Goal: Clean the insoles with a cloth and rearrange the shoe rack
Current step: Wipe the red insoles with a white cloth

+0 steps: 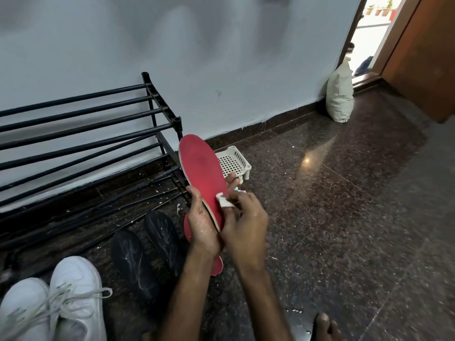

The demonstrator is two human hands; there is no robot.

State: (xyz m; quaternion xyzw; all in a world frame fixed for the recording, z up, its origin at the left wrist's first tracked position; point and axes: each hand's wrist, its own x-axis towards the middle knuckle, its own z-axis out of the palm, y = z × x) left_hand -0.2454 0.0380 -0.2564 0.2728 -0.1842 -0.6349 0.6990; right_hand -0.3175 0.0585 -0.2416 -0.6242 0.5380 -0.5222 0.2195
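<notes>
While the left hand (202, 228) grips a red insole (202, 168) above the floor, the right hand (246, 223) pinches a small white cloth (223, 201) against it. The basket (234, 163) behind sits by the rack (178, 129), contents unclear.

The shoe rack (81, 134) stands by the wall (221, 57) on the left. In front of it on the floor (320, 217) lie two insoles (133, 259), with a pair of shoes (56, 303) to their left. The held insole (202, 173) is up just right of the rack, with a basket (234, 162) behind it. A sack (339, 94) leans on the wall far right
</notes>
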